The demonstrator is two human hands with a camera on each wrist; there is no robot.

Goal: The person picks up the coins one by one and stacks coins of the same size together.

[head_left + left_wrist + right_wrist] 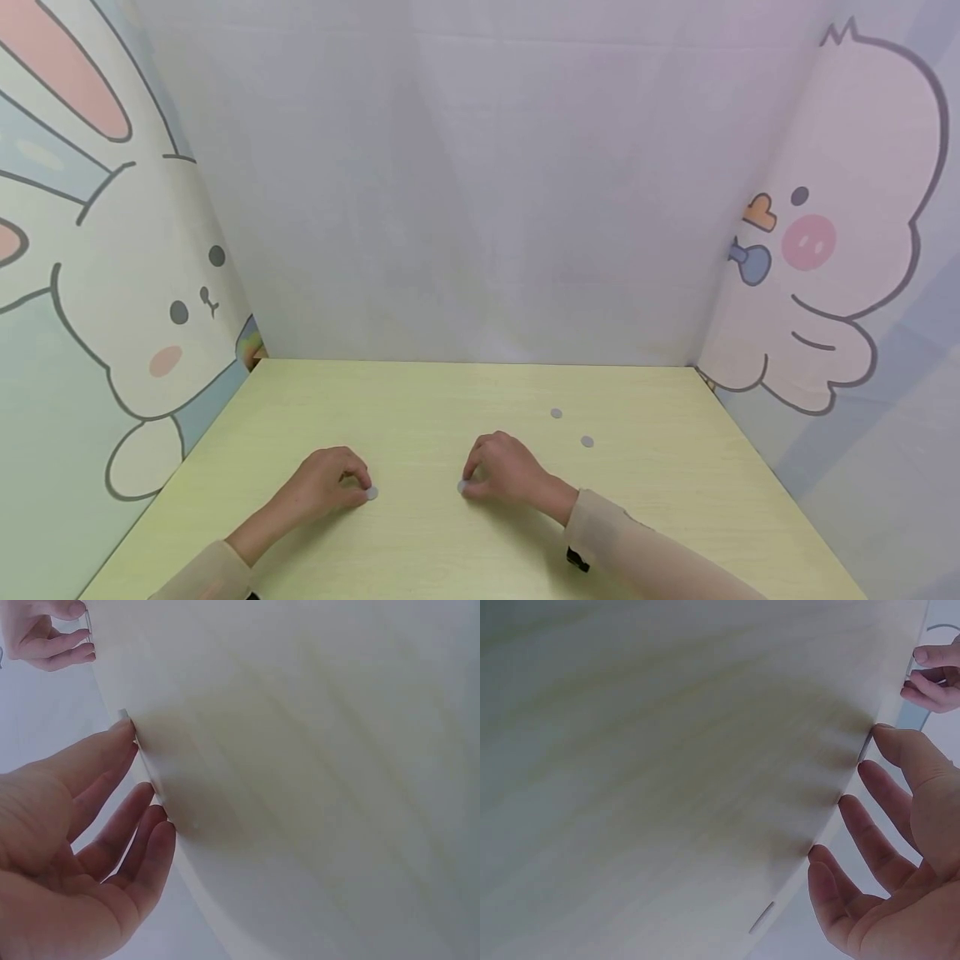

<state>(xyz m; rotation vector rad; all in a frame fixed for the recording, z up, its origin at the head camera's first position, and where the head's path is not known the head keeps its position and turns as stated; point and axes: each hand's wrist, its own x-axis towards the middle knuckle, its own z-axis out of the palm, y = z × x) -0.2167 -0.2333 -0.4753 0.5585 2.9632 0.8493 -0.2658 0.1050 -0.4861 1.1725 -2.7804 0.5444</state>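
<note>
My left hand (324, 485) is low over the left part of the table, thumb and index fingertip pinching the edge of a small round silver coin (372, 493). In the left wrist view this coin (123, 714) pokes out past the thumb tip, flat against the tabletop. To the right, my right hand (506, 472) pinches a second coin (462, 486) between thumb and index finger, at the tabletop. The right wrist view shows that coin (865, 747) edge-on between the two fingertips, the other fingertips touching down on the surface. A gap of bare wood separates the hands.
Two more coins lie flat beyond my right hand, one farther back (556, 413) and one nearer (587, 442). The pale yellow table (405, 408) ends at a white curtain (465, 200) behind. Cartoon-printed cloth hangs along both sides.
</note>
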